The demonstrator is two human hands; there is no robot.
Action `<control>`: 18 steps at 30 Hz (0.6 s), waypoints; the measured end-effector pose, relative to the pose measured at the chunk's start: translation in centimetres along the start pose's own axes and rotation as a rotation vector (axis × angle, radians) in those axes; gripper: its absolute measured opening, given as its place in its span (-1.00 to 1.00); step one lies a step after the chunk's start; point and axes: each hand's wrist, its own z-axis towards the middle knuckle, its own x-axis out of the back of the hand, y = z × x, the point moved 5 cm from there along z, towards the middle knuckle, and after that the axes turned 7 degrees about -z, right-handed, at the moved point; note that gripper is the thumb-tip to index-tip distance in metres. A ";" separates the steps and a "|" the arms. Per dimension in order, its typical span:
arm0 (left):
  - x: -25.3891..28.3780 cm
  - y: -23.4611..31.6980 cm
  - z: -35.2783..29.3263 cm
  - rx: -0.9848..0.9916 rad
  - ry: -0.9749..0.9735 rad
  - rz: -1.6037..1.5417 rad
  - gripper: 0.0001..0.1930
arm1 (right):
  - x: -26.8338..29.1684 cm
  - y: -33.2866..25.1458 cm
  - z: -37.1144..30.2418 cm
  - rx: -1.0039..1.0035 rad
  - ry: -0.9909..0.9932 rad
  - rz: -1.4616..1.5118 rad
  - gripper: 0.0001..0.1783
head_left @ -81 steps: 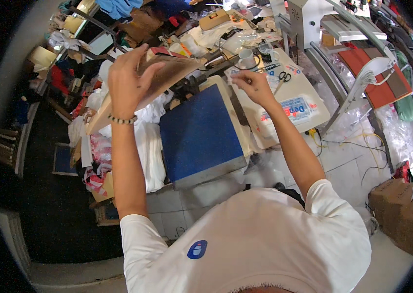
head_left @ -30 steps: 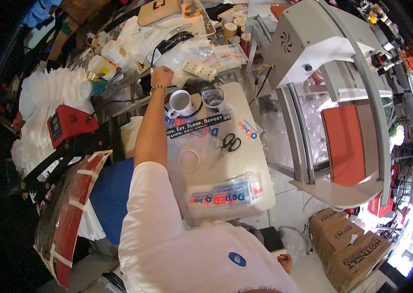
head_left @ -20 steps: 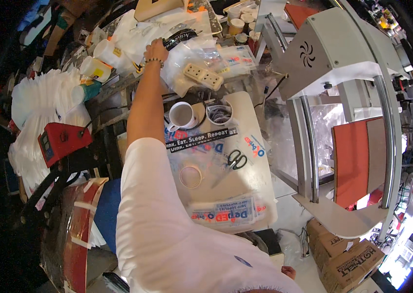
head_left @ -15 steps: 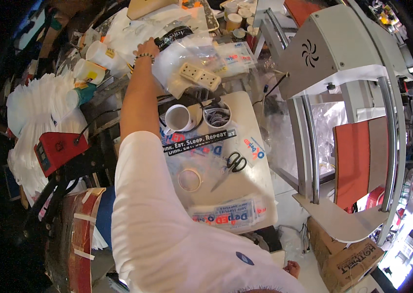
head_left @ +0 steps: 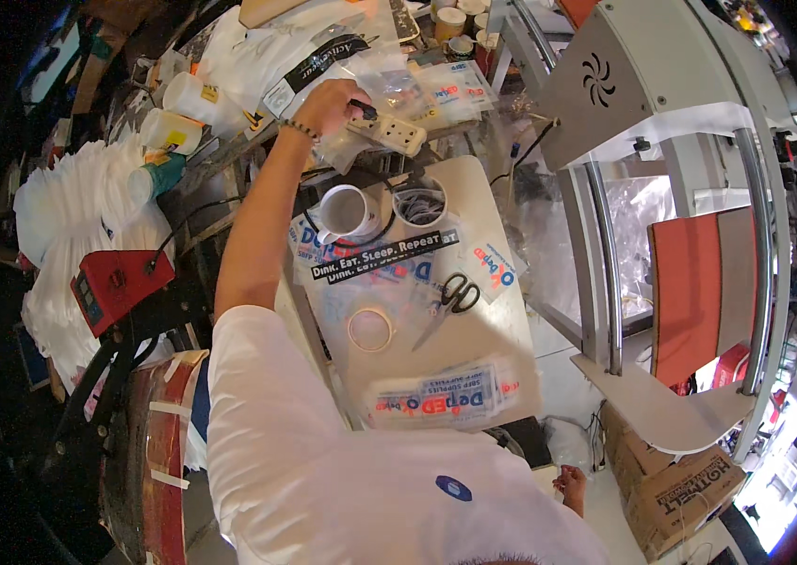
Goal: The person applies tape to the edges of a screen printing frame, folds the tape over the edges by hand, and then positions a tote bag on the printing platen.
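My left hand (head_left: 331,108) reaches out over the far part of the bench. Its fingers are closed on a black plug (head_left: 362,110) at the left end of a cream power strip (head_left: 389,132). Whether the plug's pins sit in the socket, I cannot tell. Low on the right, beside my shirt, my right hand (head_left: 570,482) shows only small, with its fingers curled in; what it holds, if anything, is hidden. Nearer than the strip stand a white mug (head_left: 346,213) and a white cup with dark grey contents (head_left: 420,203).
Black printed strips (head_left: 384,261), dark-handled scissors (head_left: 459,293), a tape roll (head_left: 370,330) and printed transfer sheets (head_left: 446,394) lie on the small white table. A large grey press machine (head_left: 639,94) rises at right. At left are a red control box (head_left: 121,287) and stacked white cloth (head_left: 88,217).
My left hand has moved right and nearer, from the plastic-wrapped packages to the power strip, and now grips a black plug. My right hand has shifted slightly up.
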 end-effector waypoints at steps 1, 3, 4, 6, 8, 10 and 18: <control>-0.3 0.0 -0.4 0.000 0.002 0.001 -0.72 | 0.0 -0.3 0.1 0.004 0.007 0.017 -0.79; -0.6 0.9 -1.1 -0.086 0.090 0.216 -0.75 | 0.2 -0.3 0.3 0.018 0.010 0.022 -0.78; -0.8 1.1 -1.3 -0.087 0.092 0.216 -0.75 | 0.3 -0.2 0.2 0.030 0.012 0.026 -0.78; -0.8 2.2 -1.3 0.012 0.091 0.391 -0.81 | 0.4 0.8 0.1 0.002 0.010 0.024 -0.79; -1.0 2.5 -1.2 0.005 0.102 0.432 -0.83 | 0.5 2.2 0.3 -0.025 0.005 0.019 -0.79; -1.5 2.6 -1.0 0.001 0.113 0.475 -0.86 | 0.4 3.9 0.6 -0.051 0.012 0.001 -0.79; -3.7 0.1 0.4 0.126 0.000 0.463 -0.87 | -0.1 5.1 0.9 -0.012 -0.026 0.029 -0.75</control>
